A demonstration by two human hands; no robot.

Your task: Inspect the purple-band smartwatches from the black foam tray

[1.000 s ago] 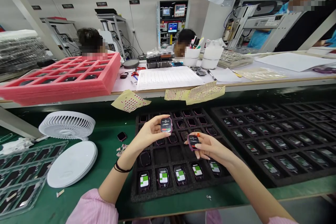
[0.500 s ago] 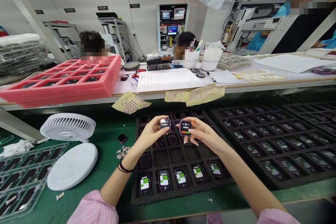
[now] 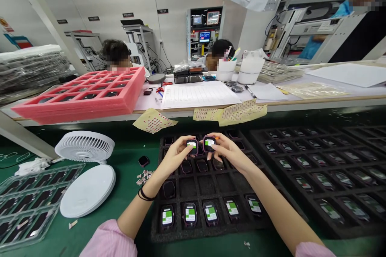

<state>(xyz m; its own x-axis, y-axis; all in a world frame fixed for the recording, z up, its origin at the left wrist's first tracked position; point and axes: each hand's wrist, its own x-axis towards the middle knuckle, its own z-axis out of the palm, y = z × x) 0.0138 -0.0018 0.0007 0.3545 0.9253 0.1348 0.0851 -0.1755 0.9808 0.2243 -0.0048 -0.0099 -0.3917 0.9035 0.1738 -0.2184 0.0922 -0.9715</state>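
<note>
Two hands hold smartwatches close together above a foam tray

In the head view, lower centre, the left hand [image 3: 176, 156] and right hand [image 3: 230, 150] have closed in, grasping a purple-framed watch [image 3: 191, 145] and a second watch [image 3: 209, 143] by their edges, just apart, over the black foam tray [image 3: 155, 231]. Its pitted cells hold more watches. Lower left sit a ribbed white fan [image 3: 84, 146] and a smooth white disc [image 3: 88, 190].
</note>
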